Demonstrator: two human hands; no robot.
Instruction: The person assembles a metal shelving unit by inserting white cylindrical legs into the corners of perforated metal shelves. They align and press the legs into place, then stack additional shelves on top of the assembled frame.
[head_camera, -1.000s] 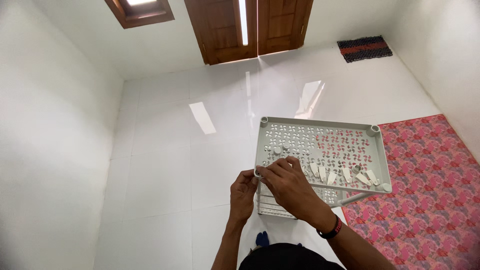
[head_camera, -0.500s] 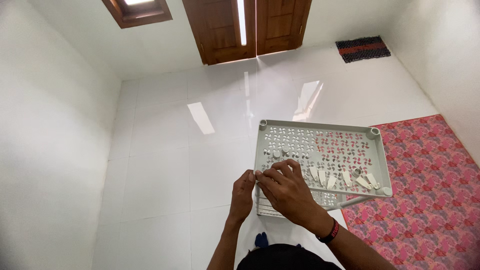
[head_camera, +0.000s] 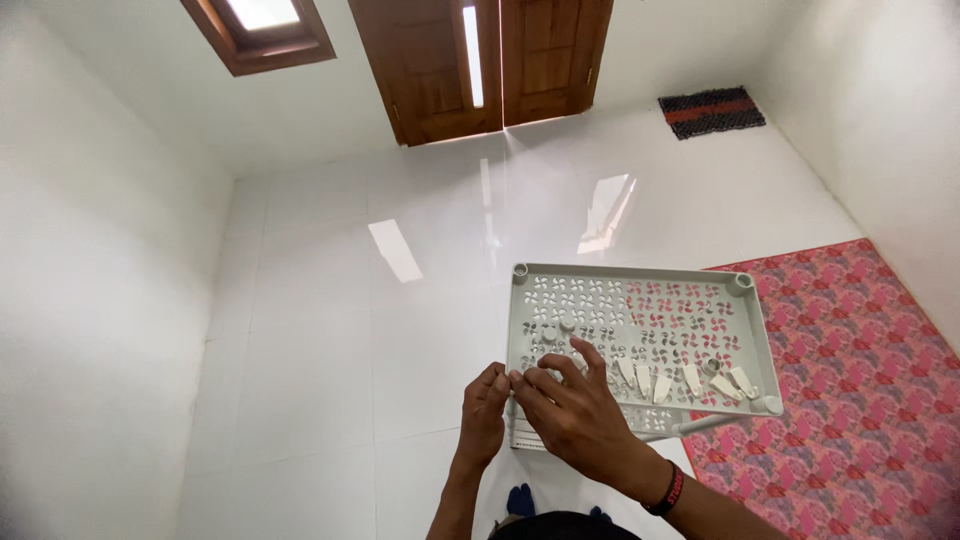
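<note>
A white plastic shelf tray (head_camera: 640, 282) with pinwheel-shaped cut-outs stands in front of me, with several small white plastic pieces (head_camera: 690, 380) lying on it. My left hand (head_camera: 486, 408) and my right hand (head_camera: 572, 410) meet at the tray's near left corner. Both hands have their fingers pinched together at that corner, around a small part that I cannot make out. A second white shelf (head_camera: 528, 436) shows below, under my right hand.
A glossy white tiled floor (head_camera: 400, 270) lies below. A red patterned rug (head_camera: 860, 400) lies to the right, partly under the tray. Brown wooden doors (head_camera: 480, 65) and a dark doormat (head_camera: 712, 112) are at the far end. White walls stand on both sides.
Both hands stay at the tray's near left corner with only slight finger movement. The view has shifted a little.
</note>
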